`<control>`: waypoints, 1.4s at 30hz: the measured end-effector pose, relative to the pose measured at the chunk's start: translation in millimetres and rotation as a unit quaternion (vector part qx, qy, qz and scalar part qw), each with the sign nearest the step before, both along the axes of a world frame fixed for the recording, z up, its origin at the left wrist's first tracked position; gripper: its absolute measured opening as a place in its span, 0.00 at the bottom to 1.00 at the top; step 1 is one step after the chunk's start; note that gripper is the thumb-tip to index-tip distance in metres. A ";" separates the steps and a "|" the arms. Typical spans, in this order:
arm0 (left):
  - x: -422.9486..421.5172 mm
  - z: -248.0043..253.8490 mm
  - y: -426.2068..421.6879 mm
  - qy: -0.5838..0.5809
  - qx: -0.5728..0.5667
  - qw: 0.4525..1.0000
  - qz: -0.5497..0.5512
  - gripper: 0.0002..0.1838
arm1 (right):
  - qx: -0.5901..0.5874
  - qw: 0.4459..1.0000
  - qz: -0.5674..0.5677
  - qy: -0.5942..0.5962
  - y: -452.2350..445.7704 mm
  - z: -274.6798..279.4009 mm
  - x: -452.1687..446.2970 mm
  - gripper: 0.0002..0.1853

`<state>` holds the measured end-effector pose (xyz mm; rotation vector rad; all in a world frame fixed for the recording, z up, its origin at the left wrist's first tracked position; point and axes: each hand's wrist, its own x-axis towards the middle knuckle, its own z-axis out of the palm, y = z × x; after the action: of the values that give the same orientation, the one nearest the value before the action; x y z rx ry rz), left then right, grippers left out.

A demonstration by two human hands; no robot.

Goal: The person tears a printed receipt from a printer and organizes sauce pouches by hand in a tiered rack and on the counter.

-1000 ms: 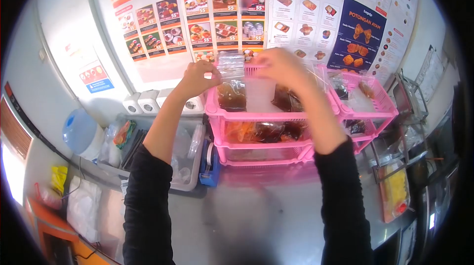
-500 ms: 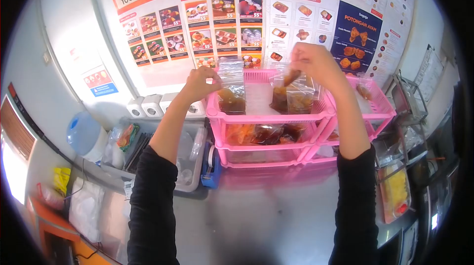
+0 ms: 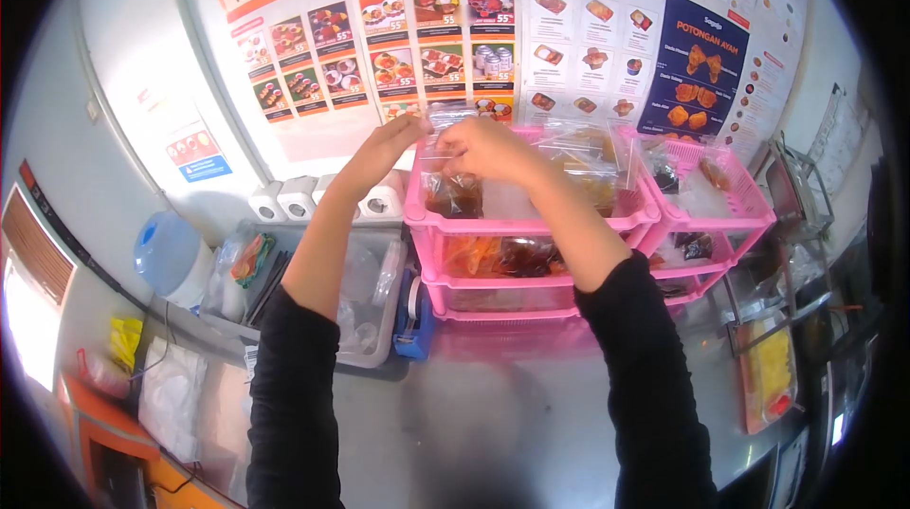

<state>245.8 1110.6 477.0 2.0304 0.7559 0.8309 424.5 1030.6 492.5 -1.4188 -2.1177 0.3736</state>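
At the left end of the pink rack's [image 3: 531,225] top tier, my left hand [image 3: 387,151] pinches the upper edge of a clear plastic bag [image 3: 455,196] with dark brown contents. My right hand [image 3: 479,147] is closed at the same bag's upper part, just right of my left hand; its fingertips are partly hidden. More clear bags [image 3: 592,168] with brown contents stand at the right side of that tier, behind my right forearm. Orange and dark bags [image 3: 502,255] lie in the tier below.
A second pink basket [image 3: 711,215] adjoins on the right. Left of the rack are a blue tape dispenser [image 3: 414,319], a grey tray [image 3: 379,343] with plastic items and a blue-lidded container [image 3: 171,248]. A metal rack [image 3: 796,191] stands at the right. Menu posters [image 3: 569,54] cover the wall.
My right hand has moved left from the bags at the tier's right side to the left bag. My left hand has stayed at that bag's upper edge. The view has shifted slightly.
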 end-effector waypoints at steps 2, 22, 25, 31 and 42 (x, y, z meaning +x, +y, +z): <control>0.7 -3.6 3.6 0.039 0.061 0.997 -0.003 0.09 | 0.052 0.999 -0.004 0.002 -1.2 -5.6 7.2 0.13; 6.9 -22.7 2.5 0.056 0.205 0.977 0.018 0.11 | -0.014 0.999 0.012 0.048 -81.0 50.0 93.5 0.06; 8.1 -23.7 3.9 0.053 0.209 0.976 0.026 0.11 | -0.025 0.995 0.049 0.085 -61.6 38.8 58.9 0.07; 9.8 -27.2 10.1 0.056 0.239 0.969 0.034 0.09 | -0.199 0.954 0.115 0.193 -25.3 11.3 23.5 0.08; 4.9 -10.5 -2.3 -0.001 0.083 0.996 0.030 0.10 | 0.043 0.998 0.033 -0.012 8.2 -22.0 12.5 0.18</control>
<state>250.7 1108.3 466.5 2.1626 0.7728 0.9575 437.0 1038.8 470.5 -1.3142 -2.1768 0.2888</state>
